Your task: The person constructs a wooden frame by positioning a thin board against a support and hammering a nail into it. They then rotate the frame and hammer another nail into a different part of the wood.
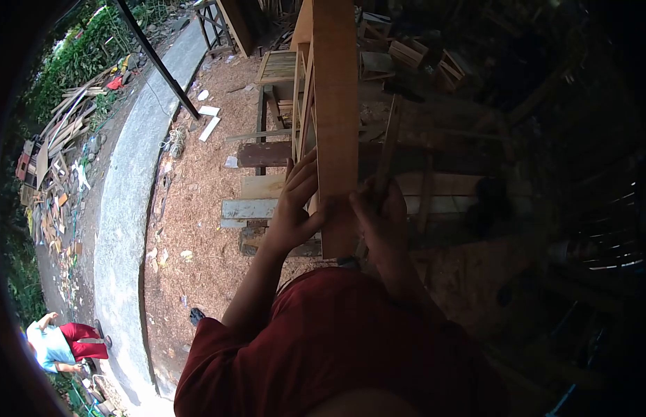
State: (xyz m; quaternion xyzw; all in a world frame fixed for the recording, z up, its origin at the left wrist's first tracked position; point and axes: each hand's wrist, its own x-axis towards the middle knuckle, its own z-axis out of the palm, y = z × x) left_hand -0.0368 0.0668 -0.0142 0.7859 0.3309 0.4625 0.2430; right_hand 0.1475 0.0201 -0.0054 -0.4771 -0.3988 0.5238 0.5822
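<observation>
A long wooden frame with a broad flat board (337,104) stands on edge in front of me, over a rough plank bench (250,208). My left hand (299,205) lies against the board's left side, its fingers spread forward and its thumb near the board's face. Right of the board, my right hand (382,208) is closed round the handle of a hammer (389,132). The hammer's dark head points away from me. Shadow hides part of the right hand's fingers.
Shavings (191,236) cover the ground. A concrete path (125,208) runs along the left, with scrap wood (59,132) beyond. A dark pole (159,62) slants at upper left. A person (62,344) is at lower left. Wooden stools (406,52) lie behind.
</observation>
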